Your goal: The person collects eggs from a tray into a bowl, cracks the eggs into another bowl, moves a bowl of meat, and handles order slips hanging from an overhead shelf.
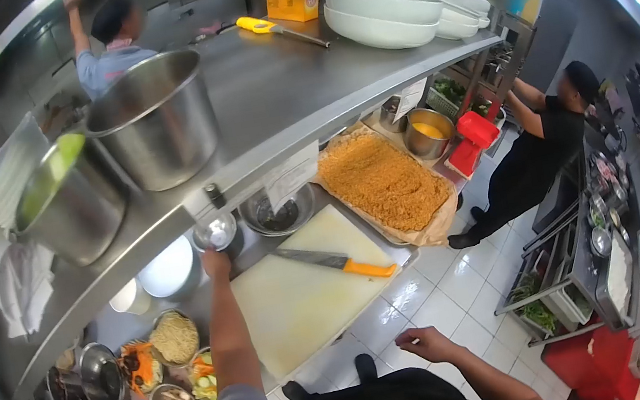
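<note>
My left hand (215,261) reaches under the shelf, its fingers closed at the near rim of a small metal bowl (226,240); part of the fingers is hidden. My right hand (427,345) hangs over the floor in front of my apron, loosely curled with fingers apart and nothing in it. Between them lies a pale cutting board (295,304). On it rests a knife (368,268) with an orange handle. Behind the board stands a larger metal bowl (301,210). A paper-lined tray of orange-brown crumbs (384,181) sits beyond the board.
Overhead, the steel shelf (261,92) carries metal pots (157,125), a yellow lighter (259,25) and white bowls (383,18). At lower left are noodles (174,338) and other food containers. A person in black (535,157) stands at right beside a rack (564,262). Others stand behind the shelf.
</note>
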The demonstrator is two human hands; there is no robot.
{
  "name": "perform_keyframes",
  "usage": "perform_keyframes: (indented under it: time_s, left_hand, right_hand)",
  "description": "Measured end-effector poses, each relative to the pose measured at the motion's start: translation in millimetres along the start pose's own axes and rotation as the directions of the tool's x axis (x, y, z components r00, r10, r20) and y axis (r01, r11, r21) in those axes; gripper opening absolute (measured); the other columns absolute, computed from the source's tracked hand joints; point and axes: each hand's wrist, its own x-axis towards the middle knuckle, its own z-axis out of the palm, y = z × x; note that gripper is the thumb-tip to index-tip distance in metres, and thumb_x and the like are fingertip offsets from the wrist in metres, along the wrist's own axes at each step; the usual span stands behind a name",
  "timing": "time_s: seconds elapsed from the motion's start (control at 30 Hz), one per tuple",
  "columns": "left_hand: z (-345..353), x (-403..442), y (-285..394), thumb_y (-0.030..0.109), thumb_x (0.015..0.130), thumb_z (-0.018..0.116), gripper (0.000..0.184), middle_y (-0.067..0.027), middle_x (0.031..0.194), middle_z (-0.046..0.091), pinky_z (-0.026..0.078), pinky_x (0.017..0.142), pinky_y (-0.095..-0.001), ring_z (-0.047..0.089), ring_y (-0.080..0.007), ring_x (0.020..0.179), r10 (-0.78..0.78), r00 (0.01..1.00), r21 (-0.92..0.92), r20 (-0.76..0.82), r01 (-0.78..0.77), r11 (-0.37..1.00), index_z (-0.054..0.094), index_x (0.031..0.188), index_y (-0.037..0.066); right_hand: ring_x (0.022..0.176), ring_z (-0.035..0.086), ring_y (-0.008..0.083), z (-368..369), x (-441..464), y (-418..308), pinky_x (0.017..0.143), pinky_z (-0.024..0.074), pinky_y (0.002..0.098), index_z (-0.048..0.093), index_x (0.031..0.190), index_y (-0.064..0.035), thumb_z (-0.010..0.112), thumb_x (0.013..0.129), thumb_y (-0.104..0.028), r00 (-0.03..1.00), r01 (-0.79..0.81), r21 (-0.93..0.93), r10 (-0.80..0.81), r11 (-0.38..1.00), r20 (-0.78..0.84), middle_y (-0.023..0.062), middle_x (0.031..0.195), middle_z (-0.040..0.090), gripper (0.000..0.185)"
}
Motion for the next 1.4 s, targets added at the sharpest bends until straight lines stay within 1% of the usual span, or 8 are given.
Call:
perform_keyframes:
  time_s: [0.1,0.3,0.73,0.83,0.9,1.03,1.17,1.4]
  left_hand:
    - [-2,-12,-13,0.023,0.082,0.064,0.028,-0.0222,0.092,0.064,0.047,0.080,-0.0485,0.059,-0.0423,0.090,0.376,0.894,0.090,-0.244,-0.365,0.927,0.063,0.095,-0.002]
    - [-114,-123,38,0.010,0.078,0.071,0.025,-0.0191,0.091,0.063,0.050,0.075,-0.0409,0.062,-0.0346,0.085,0.274,0.936,-0.298,-0.219,-0.332,0.895,0.063,0.100,0.000]
    - [-80,-365,117,0.009,0.077,0.071,0.046,-0.0132,0.107,0.057,0.051,0.086,-0.0340,0.061,-0.0244,0.097,0.753,0.362,-0.592,0.549,-0.467,0.657,0.057,0.121,0.004]
    - [-63,-401,127,0.012,0.084,0.068,0.060,-0.0155,0.116,0.057,0.053,0.081,-0.0336,0.062,-0.0225,0.096,0.735,0.304,-0.690,0.606,-0.260,0.676,0.043,0.138,0.005]
    - [-46,-427,131,0.007,0.090,0.060,0.071,-0.0215,0.136,0.044,0.058,0.079,-0.0368,0.061,-0.0226,0.104,0.511,0.295,-0.589,0.807,0.468,0.659,0.023,0.150,0.012]
    - [38,-465,104,0.006,0.094,0.051,0.039,-0.0187,0.119,0.057,0.059,0.077,-0.0398,0.062,-0.0248,0.102,0.184,0.287,-0.280,0.940,0.340,0.898,0.046,0.132,0.001]
    - [88,-490,103,0.008,0.092,0.048,0.035,-0.0185,0.114,0.058,0.060,0.073,-0.0476,0.062,-0.0319,0.100,0.036,0.278,-0.235,0.960,0.727,0.645,0.048,0.126,0.000]
    - [205,-417,21,0.021,0.098,0.045,0.041,-0.0154,0.124,0.050,0.054,0.088,-0.0488,0.058,-0.0310,0.106,-0.153,0.428,-0.359,0.891,0.869,0.341,0.039,0.133,0.000]
  right_hand:
    - [0.089,0.068,0.0190,-24,-32,33,0.078,0.0552,0.0326,0.067,0.106,-0.0055,0.064,0.090,-0.013,0.995,-0.096,-0.005,0.096,0.995,-0.040,0.0087,0.098,0.070,0.018]
    - [0.085,0.068,0.0205,-40,-40,39,0.073,0.0542,0.0319,0.068,0.103,-0.0034,0.064,0.090,-0.015,0.970,-0.109,0.048,0.117,0.993,-0.213,0.0097,0.096,0.071,0.018]
    - [0.078,0.060,0.0143,-33,4,-11,0.064,0.0551,0.0290,0.043,0.133,-0.0074,0.052,0.094,-0.019,0.938,-0.046,0.757,0.290,0.652,-0.192,0.0089,0.099,0.058,0.042]
    - [0.072,0.058,0.0131,-25,-14,47,0.060,0.0519,0.0278,0.052,0.119,-0.0037,0.051,0.088,-0.010,0.900,-0.034,0.663,0.311,0.748,-0.305,0.0069,0.093,0.059,0.031]
    - [0.069,0.058,0.0131,-25,-31,75,0.058,0.0497,0.0276,0.054,0.115,-0.0031,0.053,0.088,-0.011,0.888,-0.114,0.596,0.351,0.795,-0.298,0.0069,0.088,0.060,0.029]
    - [0.070,0.060,0.0135,-18,-61,124,0.060,0.0509,0.0289,0.055,0.113,-0.0030,0.054,0.089,-0.014,0.899,-0.124,0.528,0.320,0.840,-0.299,0.0091,0.087,0.062,0.027]
    - [0.080,0.065,0.0161,-34,-105,151,0.065,0.0523,0.0306,0.052,0.125,-0.0056,0.057,0.095,-0.026,0.854,-0.136,0.794,0.477,0.593,-0.209,0.0118,0.100,0.063,0.037]
    - [0.089,0.068,0.0340,-81,-276,265,0.079,0.0536,0.0395,0.060,0.116,0.0009,0.065,0.087,-0.024,0.723,-0.560,0.256,0.616,0.788,-0.313,0.0215,0.107,0.066,0.038]
